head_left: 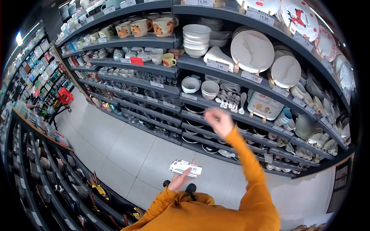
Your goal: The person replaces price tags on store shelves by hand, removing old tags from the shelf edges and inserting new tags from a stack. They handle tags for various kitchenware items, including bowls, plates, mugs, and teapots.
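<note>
"Where are the price cards (185, 168)?"

"Overlapping in the left hand (178, 182), its thumb clamped over them and the other fingers largely hidden, low before the body."

"And the right hand (220, 122)?"

"Raised toward the shelves (192, 61), well apart from the cards, below the white spoons (230, 101) in view. Blur hides whether its fingers are together or apart."

"Which step, then?"

"I'd judge, dealing with shelf prices one by one. The next move seems to call for matching a single card to its ware."
</note>
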Motion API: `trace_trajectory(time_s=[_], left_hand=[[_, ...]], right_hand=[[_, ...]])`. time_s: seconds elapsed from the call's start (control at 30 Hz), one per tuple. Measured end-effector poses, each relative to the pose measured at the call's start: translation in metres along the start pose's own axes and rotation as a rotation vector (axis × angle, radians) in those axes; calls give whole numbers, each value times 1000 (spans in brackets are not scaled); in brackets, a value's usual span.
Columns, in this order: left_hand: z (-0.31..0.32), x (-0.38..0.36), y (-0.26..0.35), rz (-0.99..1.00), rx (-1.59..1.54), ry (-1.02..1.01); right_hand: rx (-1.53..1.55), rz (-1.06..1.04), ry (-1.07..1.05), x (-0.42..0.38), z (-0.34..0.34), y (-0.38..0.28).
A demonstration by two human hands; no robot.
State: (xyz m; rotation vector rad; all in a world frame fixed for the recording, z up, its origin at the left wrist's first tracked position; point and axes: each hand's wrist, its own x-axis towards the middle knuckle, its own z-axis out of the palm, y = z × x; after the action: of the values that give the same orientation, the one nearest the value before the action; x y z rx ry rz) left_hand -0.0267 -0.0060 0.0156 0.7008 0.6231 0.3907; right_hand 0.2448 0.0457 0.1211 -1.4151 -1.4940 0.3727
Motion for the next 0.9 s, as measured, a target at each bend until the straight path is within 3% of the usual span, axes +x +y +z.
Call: trace_trajectory(time_s=[0.1,0.3,0.67,0.9], left_hand=[[-9,3,-2,27,12,82],[-24,2,2,-39,140,63],[-92,-13,22,-110,195,-150],[-161,-47,65,-113,286,-186]], right_hand=[[160,305,-234,-101,61,12],[478,708,128,-194,112,-11],[292,589,232,-198,158,-40],[214,560,145,-185,227,-76]])
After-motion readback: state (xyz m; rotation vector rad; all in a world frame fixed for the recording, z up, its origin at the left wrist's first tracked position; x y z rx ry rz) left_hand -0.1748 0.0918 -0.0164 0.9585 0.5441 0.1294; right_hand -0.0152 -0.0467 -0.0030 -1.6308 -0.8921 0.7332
